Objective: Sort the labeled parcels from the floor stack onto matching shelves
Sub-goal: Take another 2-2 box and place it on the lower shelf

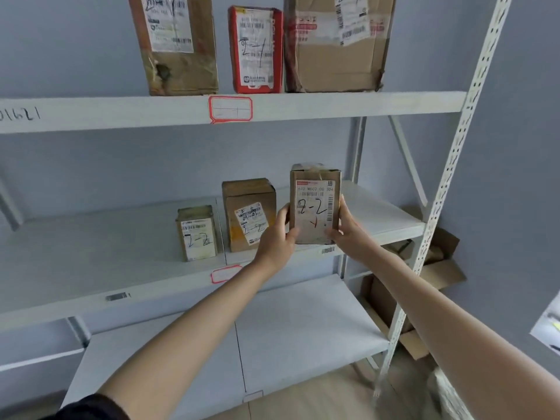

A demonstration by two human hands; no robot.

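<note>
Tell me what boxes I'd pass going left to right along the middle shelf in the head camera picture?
Small box marked 2-2 → bigger brown box → left hand → held box marked 2-2 → right hand. Both hands grip the last box at the shelf's front edge.

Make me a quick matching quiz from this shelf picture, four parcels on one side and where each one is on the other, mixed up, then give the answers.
Parcels:
1. Red parcel
2. Smallest brown box
3. Box held in both hands
4. Largest brown box

Places:
A. Far left on the middle shelf
B. Right end of the top shelf
C. Between two brown boxes on the top shelf
D. At the middle shelf's front edge, right of the other 2-2 boxes

Pairs: 1-C, 2-A, 3-D, 4-B
</note>
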